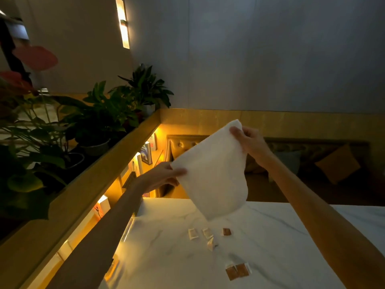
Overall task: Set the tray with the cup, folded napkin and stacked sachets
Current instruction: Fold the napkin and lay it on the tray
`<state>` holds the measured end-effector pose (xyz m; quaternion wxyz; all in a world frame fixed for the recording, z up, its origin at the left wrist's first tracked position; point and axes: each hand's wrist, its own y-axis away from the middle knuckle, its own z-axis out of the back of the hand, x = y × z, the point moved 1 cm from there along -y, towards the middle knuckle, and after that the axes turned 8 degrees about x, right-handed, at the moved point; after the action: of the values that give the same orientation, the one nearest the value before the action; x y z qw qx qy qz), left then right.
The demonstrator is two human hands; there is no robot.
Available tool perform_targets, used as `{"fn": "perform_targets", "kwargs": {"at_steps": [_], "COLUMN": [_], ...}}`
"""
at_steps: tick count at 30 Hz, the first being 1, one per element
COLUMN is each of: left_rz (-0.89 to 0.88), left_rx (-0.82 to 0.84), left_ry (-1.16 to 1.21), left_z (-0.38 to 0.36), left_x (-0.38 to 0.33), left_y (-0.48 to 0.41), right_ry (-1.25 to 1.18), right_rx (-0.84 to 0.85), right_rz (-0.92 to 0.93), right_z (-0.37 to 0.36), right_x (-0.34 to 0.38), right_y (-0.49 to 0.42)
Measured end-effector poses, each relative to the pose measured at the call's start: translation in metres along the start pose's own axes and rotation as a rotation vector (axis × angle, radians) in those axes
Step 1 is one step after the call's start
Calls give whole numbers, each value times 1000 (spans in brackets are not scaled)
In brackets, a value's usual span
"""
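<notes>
A white napkin [214,172] hangs spread out in the air above the far part of the white marble table [166,257]. My left hand [164,176] pinches its lower left corner. My right hand [248,140] pinches its upper right corner. Several small sachets lie loose on the table below: a white group [205,236], a brown one [226,231], and brown ones side by side [237,271] nearer to me. No tray or cup is in view.
A lit wooden ledge [100,180] with books [146,153] runs along the table's left side, with potted plants [108,115] above it. Behind the table stands a dark bench with a cushion [337,163], against a grey wall.
</notes>
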<state>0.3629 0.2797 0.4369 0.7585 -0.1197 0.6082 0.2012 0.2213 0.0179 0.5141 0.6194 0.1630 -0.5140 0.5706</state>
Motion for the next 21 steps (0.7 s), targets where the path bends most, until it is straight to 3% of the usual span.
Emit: {"fn": "perform_targets", "kwargs": {"at_steps": [2, 4, 7, 11, 17, 21], "left_rz": [-110, -185, -264, -298, -242, -157], "left_rx": [-76, -132, -245, -487, -442, -486], "left_ry": [183, 221, 163, 47, 189, 236], "left_z": [12, 16, 14, 8, -3, -11], "left_x": [-8, -19, -37, -51, -53, -47], "left_y": [0, -2, -5, -13, -14, -14], "right_ry": [-33, -46, -60, -84, -120, -133], "right_rx": [-8, 11, 54, -58, -148, -49], "right_rz": [-2, -17, -50, -48, -66, -191], "right_z": [9, 13, 14, 16, 10, 5], "right_x": [-7, -11, -13, -12, -3, -12], "right_y": [3, 6, 5, 6, 8, 14]}}
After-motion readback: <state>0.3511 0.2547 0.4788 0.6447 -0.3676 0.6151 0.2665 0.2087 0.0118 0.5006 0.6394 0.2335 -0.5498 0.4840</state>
